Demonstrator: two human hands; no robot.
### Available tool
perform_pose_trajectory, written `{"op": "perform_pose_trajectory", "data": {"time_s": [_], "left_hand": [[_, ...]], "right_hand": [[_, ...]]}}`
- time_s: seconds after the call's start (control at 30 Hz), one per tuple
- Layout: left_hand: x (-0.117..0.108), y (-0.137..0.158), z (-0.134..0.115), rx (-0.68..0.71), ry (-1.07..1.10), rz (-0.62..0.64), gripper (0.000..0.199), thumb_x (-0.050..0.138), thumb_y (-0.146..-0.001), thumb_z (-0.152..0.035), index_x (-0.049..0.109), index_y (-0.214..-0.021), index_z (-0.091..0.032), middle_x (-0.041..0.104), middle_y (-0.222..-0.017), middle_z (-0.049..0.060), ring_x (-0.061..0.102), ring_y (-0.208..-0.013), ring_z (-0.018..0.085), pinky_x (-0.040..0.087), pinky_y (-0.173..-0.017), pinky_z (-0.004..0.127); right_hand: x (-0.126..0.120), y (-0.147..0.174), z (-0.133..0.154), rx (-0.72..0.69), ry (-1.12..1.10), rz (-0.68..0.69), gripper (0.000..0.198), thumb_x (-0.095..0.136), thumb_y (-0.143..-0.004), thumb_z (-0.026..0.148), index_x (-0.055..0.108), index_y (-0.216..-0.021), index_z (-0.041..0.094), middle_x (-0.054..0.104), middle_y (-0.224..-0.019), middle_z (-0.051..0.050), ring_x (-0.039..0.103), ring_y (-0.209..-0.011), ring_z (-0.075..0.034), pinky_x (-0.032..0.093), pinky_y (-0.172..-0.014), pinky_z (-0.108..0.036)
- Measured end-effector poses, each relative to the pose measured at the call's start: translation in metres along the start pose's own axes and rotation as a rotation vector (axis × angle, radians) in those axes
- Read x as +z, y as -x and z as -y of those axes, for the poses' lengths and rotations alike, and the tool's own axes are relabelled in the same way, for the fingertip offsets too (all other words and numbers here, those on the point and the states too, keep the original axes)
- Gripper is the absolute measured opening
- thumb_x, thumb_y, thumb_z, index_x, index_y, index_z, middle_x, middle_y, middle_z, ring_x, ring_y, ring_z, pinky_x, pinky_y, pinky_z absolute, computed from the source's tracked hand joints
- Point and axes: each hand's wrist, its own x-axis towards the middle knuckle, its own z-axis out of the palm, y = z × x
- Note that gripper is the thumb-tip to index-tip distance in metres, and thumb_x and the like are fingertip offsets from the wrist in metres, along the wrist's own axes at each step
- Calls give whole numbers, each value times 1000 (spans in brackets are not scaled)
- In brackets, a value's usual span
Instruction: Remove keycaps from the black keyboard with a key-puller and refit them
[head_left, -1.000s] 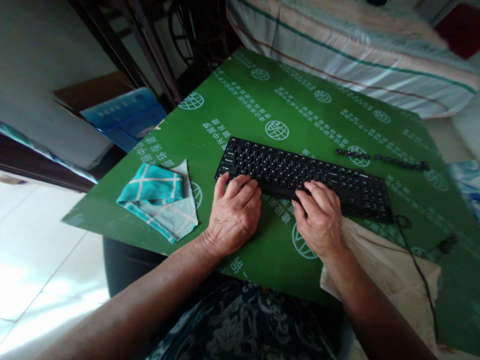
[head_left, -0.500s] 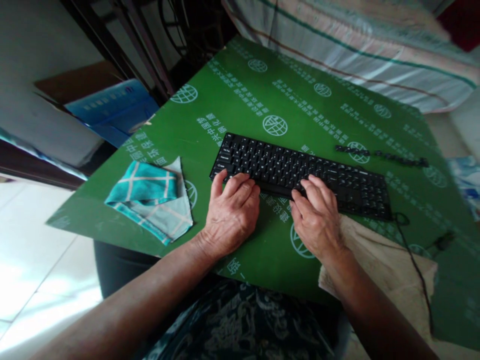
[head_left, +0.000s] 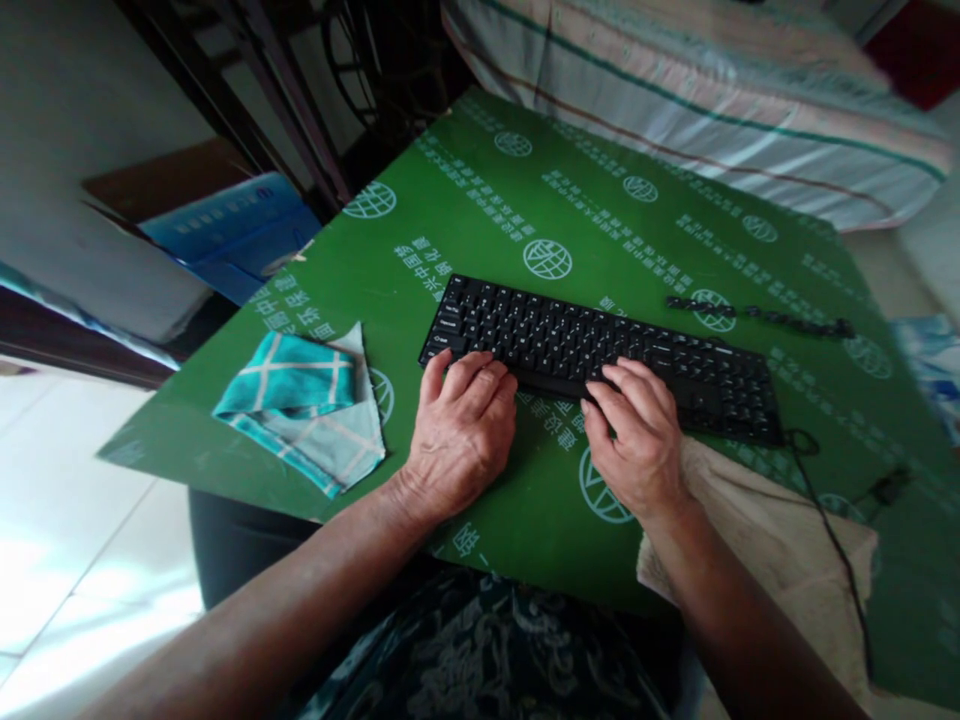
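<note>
Keyboard [head_left: 589,343] is seen almost unmoved on the green tabletop [head_left: 352,285] since half a second ago; its near edge is touched, as before, by the left hand [head_left: 466,432] towards the left and the right hand [head_left: 636,438] past the middle. Fingers are loosely curled; whether anything is gripped cannot be told. The handling is judged unadvanced.
</note>
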Motion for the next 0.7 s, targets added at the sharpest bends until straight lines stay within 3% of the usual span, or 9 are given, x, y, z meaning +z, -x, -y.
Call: {"op": "perform_pose_trajectory", "data": {"time_s": [0.47,0.7], "left_hand": [[-1,-2,0,2,16,-3,20,55,-84,-18,66,-100,-12,70,-104,9,57,-107,27,39,-98,50],[-3,0,1,-5,52,-52,19,58,-82,-18,66,-98,-12,69,-106,9,57,-108,27,40,-99,49]], "right_hand": [[5,1,5,-31,79,62,16,58,-82,14,66,-96,14,60,-117,-15,51,-117,-30,47,-92,-46],[0,-2,7,-67,60,-2,19,60,-81,14,64,-100,13,62,-113,-16,52,-116,-29,47,-94,-46]]}}
